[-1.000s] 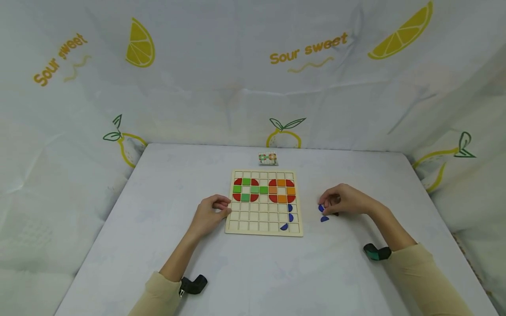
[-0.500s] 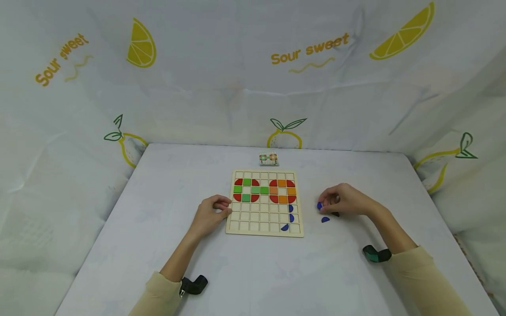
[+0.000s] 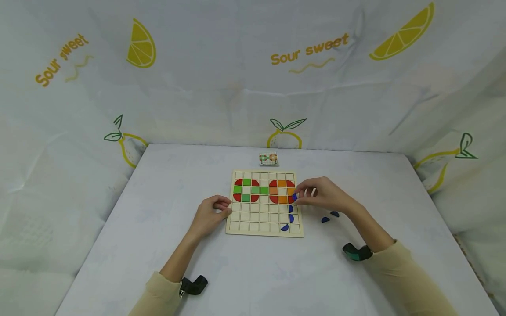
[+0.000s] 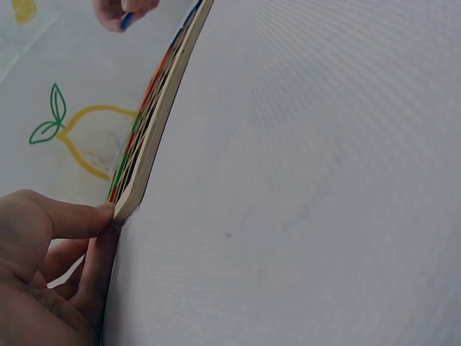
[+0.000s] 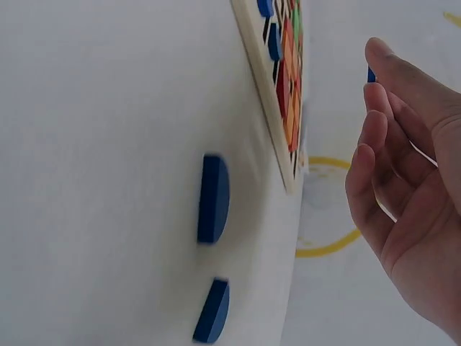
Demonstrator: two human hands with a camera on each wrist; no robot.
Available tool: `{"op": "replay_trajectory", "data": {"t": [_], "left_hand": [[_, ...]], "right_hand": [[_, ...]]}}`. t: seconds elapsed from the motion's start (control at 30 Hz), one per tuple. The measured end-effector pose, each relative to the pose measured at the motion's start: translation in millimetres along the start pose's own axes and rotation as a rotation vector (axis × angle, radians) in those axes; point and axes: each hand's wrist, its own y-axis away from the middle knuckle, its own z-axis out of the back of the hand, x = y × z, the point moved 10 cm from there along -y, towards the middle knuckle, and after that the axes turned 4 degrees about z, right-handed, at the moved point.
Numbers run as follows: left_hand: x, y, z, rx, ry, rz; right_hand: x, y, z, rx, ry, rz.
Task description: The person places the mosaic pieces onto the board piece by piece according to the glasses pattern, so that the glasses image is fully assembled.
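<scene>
A pale wooden grid board (image 3: 254, 216) lies on the table. Red, green and orange pieces fill some of its upper cells, and several blue half-round pieces (image 3: 291, 218) sit in its right-hand cells. My left hand (image 3: 210, 216) rests at the board's left edge, thumb and fingertips touching the rim; the left wrist view shows the thumb (image 4: 79, 220) at the corner. My right hand (image 3: 322, 193) pinches a blue half-round piece (image 3: 294, 197) between thumb and finger over the board's right edge. In the right wrist view only a sliver of that held piece (image 5: 372, 74) shows.
Two loose blue half-round pieces, one nearer the front (image 3: 325, 220) and one behind it (image 3: 334, 213), lie right of the board. A small pattern card (image 3: 269, 159) is beyond the board's far edge. A white lemon-print cloth (image 3: 221, 105) hangs behind the table.
My right hand has lifted a blue half-round piece from the loose ones and carried it left to the board's right edge. My left hand stays at the board's left edge.
</scene>
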Motion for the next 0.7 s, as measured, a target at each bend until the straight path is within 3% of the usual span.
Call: {"op": "replay_trajectory", "data": {"t": [0.47, 0.7], "left_hand": [[0.2, 0.1, 2.0, 0.001, -0.001, -0.024], [1.6, -1.7, 0.6, 0.023, 0.008, -0.031]], "right_hand": [[70.3, -60.9, -55.6, 0.108, 0.031, 0.131], [88.2, -88.1, -83.7, 0.182, 0.053, 0.143]]}}
